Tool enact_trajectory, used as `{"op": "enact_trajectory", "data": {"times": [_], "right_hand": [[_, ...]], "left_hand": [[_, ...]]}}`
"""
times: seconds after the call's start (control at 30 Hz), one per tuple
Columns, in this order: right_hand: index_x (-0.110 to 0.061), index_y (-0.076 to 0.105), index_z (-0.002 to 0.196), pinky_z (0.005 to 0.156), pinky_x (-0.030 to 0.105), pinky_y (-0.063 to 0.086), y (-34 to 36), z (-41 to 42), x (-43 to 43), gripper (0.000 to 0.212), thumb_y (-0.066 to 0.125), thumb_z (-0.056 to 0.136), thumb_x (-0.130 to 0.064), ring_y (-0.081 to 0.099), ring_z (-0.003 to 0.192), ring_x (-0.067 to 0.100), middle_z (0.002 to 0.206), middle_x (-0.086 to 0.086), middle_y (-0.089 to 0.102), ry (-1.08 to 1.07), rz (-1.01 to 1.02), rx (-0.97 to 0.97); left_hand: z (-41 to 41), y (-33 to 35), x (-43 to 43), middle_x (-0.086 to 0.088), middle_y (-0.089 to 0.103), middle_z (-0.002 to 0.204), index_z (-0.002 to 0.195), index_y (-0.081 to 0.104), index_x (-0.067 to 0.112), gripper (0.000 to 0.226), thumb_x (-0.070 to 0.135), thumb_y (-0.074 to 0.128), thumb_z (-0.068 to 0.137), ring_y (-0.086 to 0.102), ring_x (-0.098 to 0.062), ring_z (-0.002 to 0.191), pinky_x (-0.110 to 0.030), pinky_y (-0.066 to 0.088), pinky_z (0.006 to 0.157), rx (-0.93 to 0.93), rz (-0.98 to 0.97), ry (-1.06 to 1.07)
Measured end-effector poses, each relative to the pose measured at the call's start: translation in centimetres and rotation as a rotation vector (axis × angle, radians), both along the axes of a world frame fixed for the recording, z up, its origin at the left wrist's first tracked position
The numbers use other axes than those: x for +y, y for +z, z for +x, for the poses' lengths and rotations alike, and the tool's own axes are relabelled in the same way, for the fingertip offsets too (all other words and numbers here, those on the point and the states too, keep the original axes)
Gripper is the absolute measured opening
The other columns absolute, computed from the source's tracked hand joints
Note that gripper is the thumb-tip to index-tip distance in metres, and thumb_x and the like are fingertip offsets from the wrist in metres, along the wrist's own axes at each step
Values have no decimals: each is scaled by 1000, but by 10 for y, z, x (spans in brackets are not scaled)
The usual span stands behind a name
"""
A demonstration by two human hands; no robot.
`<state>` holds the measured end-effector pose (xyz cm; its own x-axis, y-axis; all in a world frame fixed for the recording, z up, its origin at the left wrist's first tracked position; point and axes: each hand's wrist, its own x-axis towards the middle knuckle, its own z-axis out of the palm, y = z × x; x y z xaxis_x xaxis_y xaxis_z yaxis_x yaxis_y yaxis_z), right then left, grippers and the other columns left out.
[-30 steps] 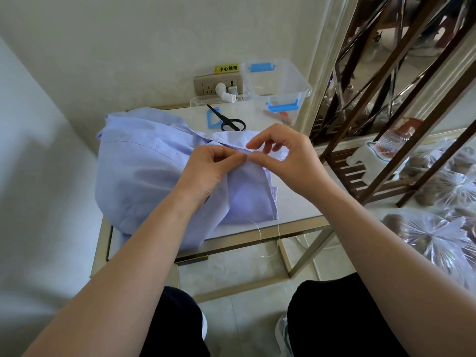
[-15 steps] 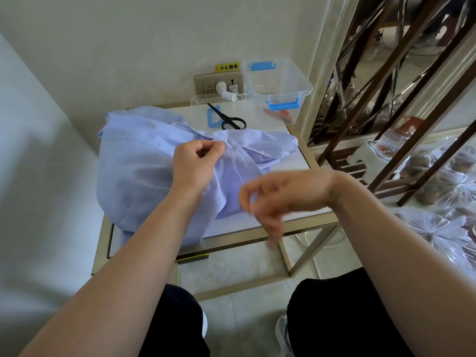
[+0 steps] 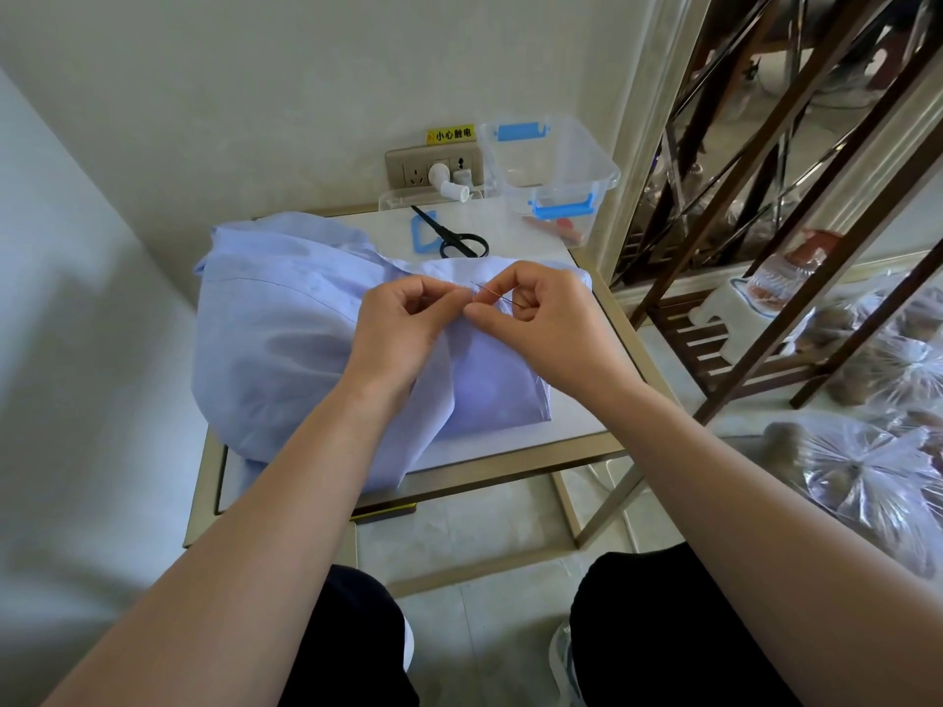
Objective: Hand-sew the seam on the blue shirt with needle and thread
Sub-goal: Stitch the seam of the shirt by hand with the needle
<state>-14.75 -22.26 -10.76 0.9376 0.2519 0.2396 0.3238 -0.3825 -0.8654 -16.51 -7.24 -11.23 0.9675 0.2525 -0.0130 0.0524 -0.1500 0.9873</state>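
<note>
A light blue shirt [image 3: 286,329] lies bunched on a small white-topped table [image 3: 576,426]. My left hand [image 3: 403,324] pinches the shirt's folded seam edge between thumb and fingers. Close beside it, my right hand [image 3: 536,324] pinches a thin needle [image 3: 492,292], whose tip points left at the seam between the two hands. The thread is too fine to make out.
Black scissors [image 3: 454,237] lie behind the shirt beside a blue clip. A clear plastic box [image 3: 553,165] with blue latches stands at the table's back right under a wall socket. A brown metal rack [image 3: 765,206] and plastic bags stand to the right. My knees are below the table.
My right hand, which had swung out and down towards the table's front edge half a second ago, has come back up to the seam with the needle. My left hand stays on the fabric.
</note>
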Motion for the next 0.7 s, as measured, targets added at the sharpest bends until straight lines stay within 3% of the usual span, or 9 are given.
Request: {"op": "enact_trajectory", "data": {"times": [0.13,0.3,0.43,0.7], "right_hand": [[-13,67,84,47,17,23,-4,4,1,12,75,86,-22,30,44,7,50,-9,30,-34,-33,-23],[-9,64,79,46,14,24,-5,6,2,12,69,89,-14,30,42,5,48,-11,32,-12,-32,58],[-5,64,77,49,11,26,-4,6,1,13,67,88,-10,31,43,4,45,-14,33,57,-69,102],[-5,68,80,46,17,18,-3,7,0,24,78,82,-26,22,45,7,48,-9,26,-13,83,80]], "left_hand": [[-1,1,-2,-5,73,82,82,77,14,7,15,72,86,66,-12,79,-25,52,81,41,-122,-7],[-1,2,-1,-24,72,94,87,77,5,8,11,72,84,66,-23,82,-37,55,86,85,-208,-26],[0,2,-1,-15,69,79,79,76,8,6,10,72,84,63,-21,72,-32,55,72,104,-228,14],[-1,2,-3,-26,71,97,87,76,4,8,11,72,84,68,-27,83,-34,56,81,120,-307,-9]]}}
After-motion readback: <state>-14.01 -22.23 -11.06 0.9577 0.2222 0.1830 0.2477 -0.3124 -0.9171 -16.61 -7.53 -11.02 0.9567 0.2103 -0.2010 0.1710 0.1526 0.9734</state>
